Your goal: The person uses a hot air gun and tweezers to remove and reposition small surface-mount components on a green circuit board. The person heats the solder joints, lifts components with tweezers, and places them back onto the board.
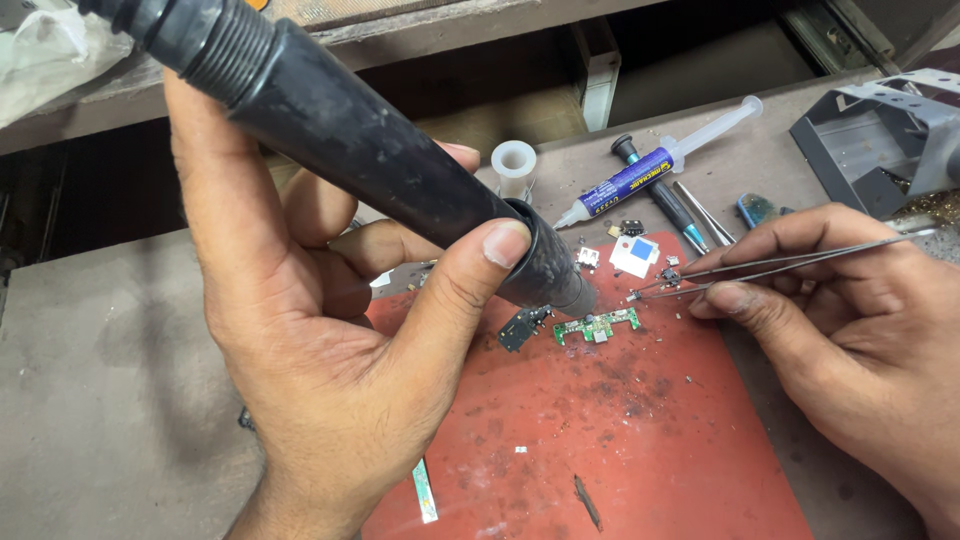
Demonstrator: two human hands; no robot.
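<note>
A left hand [330, 330] grips a thick, scuffed black hot-air wand [360, 150], its round nozzle tilted down just above a small green circuit board [598, 325] lying on a stained red mat [640, 440]; the right hand [850, 330] pinches thin steel tweezers [780, 262], their tips closed on a tiny part just right of the nozzle; heat held too close could probably scorch the board or blow loose chips away; a slip of the tweezers could drop the part; nearby lie a clear syringe with a blue label [650, 170], a white plastic ring [514, 160] and a grey metal bracket [880, 130] on the dusty grey bench.
</note>
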